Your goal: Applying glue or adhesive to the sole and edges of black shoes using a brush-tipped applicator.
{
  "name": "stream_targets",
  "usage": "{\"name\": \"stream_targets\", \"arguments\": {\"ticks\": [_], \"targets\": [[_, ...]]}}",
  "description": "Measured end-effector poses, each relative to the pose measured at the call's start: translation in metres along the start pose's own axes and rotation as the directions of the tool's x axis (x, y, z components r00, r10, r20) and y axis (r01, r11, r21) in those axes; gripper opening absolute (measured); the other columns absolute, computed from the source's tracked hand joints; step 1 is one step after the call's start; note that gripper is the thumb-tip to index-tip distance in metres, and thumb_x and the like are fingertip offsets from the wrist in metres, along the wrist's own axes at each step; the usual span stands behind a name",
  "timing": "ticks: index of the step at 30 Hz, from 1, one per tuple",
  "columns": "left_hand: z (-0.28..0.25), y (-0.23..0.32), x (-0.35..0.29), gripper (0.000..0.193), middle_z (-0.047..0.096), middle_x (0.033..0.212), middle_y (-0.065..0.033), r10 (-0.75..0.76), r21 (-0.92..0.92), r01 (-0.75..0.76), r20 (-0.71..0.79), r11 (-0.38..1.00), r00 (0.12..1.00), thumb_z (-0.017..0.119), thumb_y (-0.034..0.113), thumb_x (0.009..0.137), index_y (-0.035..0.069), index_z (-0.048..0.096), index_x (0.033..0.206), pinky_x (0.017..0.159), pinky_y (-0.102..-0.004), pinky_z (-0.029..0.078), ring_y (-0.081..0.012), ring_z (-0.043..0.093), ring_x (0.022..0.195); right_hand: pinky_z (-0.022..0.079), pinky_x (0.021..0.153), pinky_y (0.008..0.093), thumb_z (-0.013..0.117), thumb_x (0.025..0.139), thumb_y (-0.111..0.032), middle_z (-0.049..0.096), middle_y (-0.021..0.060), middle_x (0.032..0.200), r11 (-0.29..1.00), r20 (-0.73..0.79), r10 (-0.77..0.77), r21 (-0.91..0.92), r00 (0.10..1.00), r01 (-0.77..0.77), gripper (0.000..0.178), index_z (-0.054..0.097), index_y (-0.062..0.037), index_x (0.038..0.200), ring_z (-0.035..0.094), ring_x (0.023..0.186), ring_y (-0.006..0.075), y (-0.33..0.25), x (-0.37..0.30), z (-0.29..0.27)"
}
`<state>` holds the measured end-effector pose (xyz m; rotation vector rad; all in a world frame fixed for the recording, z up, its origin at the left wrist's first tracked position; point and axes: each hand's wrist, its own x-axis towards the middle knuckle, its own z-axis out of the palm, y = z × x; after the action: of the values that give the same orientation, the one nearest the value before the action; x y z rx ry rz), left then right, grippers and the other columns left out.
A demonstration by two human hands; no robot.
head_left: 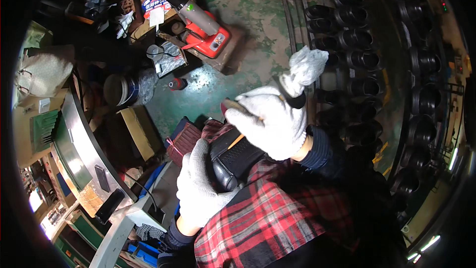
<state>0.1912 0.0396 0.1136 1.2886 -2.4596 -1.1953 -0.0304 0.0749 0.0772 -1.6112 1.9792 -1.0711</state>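
Observation:
A black leather shoe (240, 159) with a perforated pattern lies over my lap, its rounded end toward the lower left. My left hand (198, 188), in a white knit glove, is closed around that end. Above the shoe's other side, my gloved right hand (272, 119) is closed on a tool with a white wrapped end (307, 67) that sticks up past the hand. A dark band (292, 95) circles the tool below the wrapping. A thin orange-brown pointed tip (236, 141) shows under the right hand, against the shoe; whether it belongs to the same tool I cannot tell.
Red-and-black plaid cloth (263, 213) covers my lap. Racks of black shoes (364, 59) stand at the right. Ahead are a red-and-grey machine (208, 39) and a small dark red bottle (177, 84) on the green floor. A metal-edged bench (89, 144) runs along the left.

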Motion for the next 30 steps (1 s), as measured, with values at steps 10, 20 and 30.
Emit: {"name": "stream_targets", "arguments": {"ticks": [10,20,30], "targets": [[0.001,-0.019,0.001,0.097,0.062,0.124,-0.0203,-0.133,-0.297,0.137,0.034,0.945,0.991,0.087,0.025,0.066,-0.002,0.042,0.148,0.087,-0.0414,0.056,-0.0326,0.067,0.101,0.054,0.075,0.0289,0.079,0.089,-0.019,0.072,0.0039,0.083,0.976,-0.653,0.132,-0.045,0.746,-0.212,0.015,0.072,-0.0068,0.094,0.067,0.077,0.0112,0.072,-0.022,-0.052],[-0.011,-0.032,0.057,0.061,0.062,0.135,-0.0207,-0.186,-0.673,0.712,0.74,-0.204,0.646,0.055,0.038,0.094,0.002,0.047,0.143,0.092,-0.0449,0.058,-0.033,0.065,0.115,0.052,0.073,0.0285,0.079,0.086,-0.009,0.071,0.0025,0.083,0.838,-0.628,0.53,0.286,0.57,-0.465,0.015,0.07,-0.0011,0.094,0.061,0.074,0.0095,0.074,-0.07,-0.039],[0.0,-0.008,0.088,0.058,0.065,0.13,-0.0191,-0.132,-0.518,0.85,0.853,-0.094,0.505,0.047,0.042,0.098,0.0,0.051,0.138,0.088,-0.0381,0.059,-0.0283,0.067,0.108,0.056,0.074,0.0311,0.082,0.085,-0.013,0.073,0.0073,0.089,0.863,-0.488,0.504,0.249,0.713,-0.44,0.02,0.07,-0.0018,0.097,0.068,0.079,0.0145,0.026,-0.062,-0.03]]}}
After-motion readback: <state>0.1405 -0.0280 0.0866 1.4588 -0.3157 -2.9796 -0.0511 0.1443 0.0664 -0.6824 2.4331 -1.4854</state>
